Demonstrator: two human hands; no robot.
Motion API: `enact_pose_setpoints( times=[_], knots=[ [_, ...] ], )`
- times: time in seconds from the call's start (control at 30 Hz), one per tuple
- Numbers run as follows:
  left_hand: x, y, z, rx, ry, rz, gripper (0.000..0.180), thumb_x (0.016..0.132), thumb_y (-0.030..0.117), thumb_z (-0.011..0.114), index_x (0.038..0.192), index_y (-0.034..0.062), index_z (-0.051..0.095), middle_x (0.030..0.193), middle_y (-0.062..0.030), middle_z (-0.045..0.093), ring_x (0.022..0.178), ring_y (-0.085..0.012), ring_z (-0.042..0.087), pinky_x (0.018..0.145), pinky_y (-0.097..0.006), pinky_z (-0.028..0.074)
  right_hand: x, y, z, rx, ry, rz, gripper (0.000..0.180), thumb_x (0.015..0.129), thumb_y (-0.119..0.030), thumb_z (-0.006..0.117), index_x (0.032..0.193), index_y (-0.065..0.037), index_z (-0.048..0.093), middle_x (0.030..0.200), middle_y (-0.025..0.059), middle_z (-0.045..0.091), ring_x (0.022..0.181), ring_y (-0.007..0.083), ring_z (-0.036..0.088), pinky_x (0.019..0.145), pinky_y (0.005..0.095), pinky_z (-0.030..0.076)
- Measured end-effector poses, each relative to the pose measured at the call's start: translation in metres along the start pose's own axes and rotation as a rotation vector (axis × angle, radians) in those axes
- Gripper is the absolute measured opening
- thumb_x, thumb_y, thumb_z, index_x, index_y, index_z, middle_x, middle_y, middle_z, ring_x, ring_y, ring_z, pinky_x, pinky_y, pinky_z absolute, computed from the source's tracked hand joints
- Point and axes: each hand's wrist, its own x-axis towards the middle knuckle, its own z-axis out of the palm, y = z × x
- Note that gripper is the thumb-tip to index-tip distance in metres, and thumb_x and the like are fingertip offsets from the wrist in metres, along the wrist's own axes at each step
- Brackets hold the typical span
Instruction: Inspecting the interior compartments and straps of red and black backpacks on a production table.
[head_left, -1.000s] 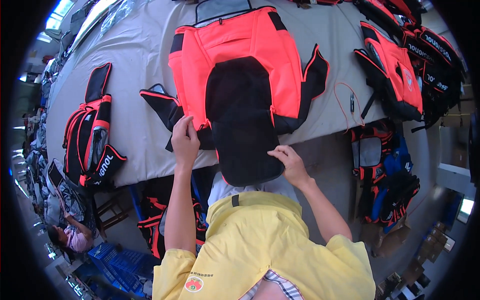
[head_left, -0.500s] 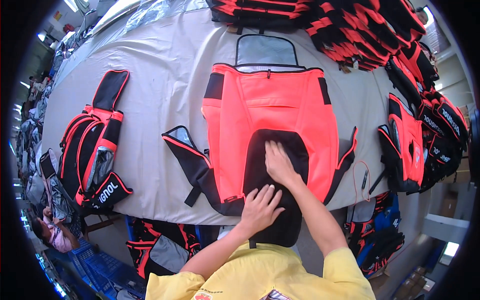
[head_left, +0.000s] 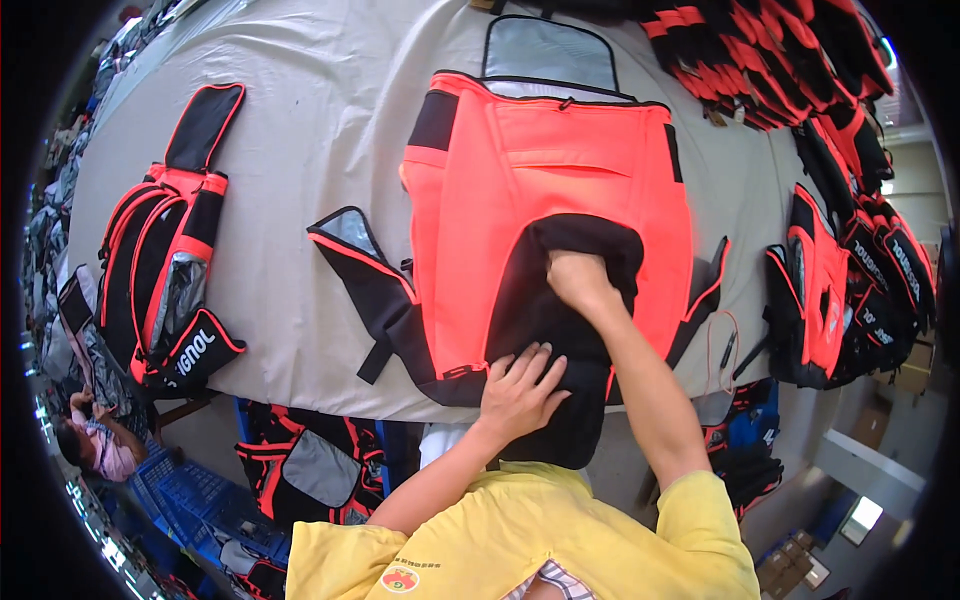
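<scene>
An orange bag shell point(head_left: 545, 170) lies flat on the grey table point(head_left: 310, 130), with a black padded panel point(head_left: 555, 425) over its near half and hanging off the table edge. My left hand point(head_left: 520, 385) rests flat on the lower part of this panel, fingers spread. My right hand point(head_left: 578, 280) is curled at the panel's upper end, bunching the black fabric against the orange shell. A black side flap point(head_left: 365, 270) with a grey lining sticks out to the shell's left.
A finished orange-and-black bag point(head_left: 160, 270) lies at the table's left. More such bags are piled at the back right point(head_left: 780, 60) and right edge point(head_left: 850, 290). Under the table are blue crates point(head_left: 190, 490) and bags point(head_left: 310, 470). Another person point(head_left: 95, 445) sits lower left.
Both hands left the panel's hanging lower edge. My right hand went up to the panel's top and curled there; my left hand now lies flat lower down. The view shifted nearer over the table.
</scene>
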Motion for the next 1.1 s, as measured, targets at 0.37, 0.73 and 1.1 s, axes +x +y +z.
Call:
enact_pose_setpoints(
  times=[0.37,0.73,1.1],
  knots=[
    [-0.012,-0.009,0.022,0.039,0.023,0.092,0.056,0.085,0.031,0.067,0.134,0.0046,0.070,0.136,-0.0144,0.071,0.132,-0.0334,0.064,0.114,-0.054,0.043,-0.279,-0.120,-0.025,0.180,0.377,0.009,0.015,0.089,-0.009,0.065,0.100,-0.008,0.074,0.081,0.0096,0.051,0.086,0.0303,0.058,0.105,0.0521,0.051],
    [-0.019,0.006,-0.009,0.052,-0.262,-0.049,0.028,0.088,0.034,0.077,0.103,0.0108,0.076,0.098,-0.0092,0.074,0.096,-0.0274,0.069,0.088,-0.049,0.047,-0.148,-0.054,-0.040,0.121,-0.121,0.071,0.032,0.095,-0.022,0.067,0.121,-0.004,0.071,0.110,0.0269,0.070,0.104,0.0473,0.068,0.094,0.0552,0.057],
    [0.044,-0.017,-0.053,-0.210,-0.337,-0.090,0.021,0.100,0.028,0.070,0.090,0.0104,0.068,0.078,-0.0047,0.065,0.079,-0.0240,0.069,0.071,-0.038,0.056,0.059,0.004,0.047,0.351,-0.020,-0.078,0.040,0.093,-0.018,0.061,0.126,0.004,0.068,0.124,0.0348,0.067,0.128,0.0463,0.061,0.114,0.0506,0.047]
  ],
)
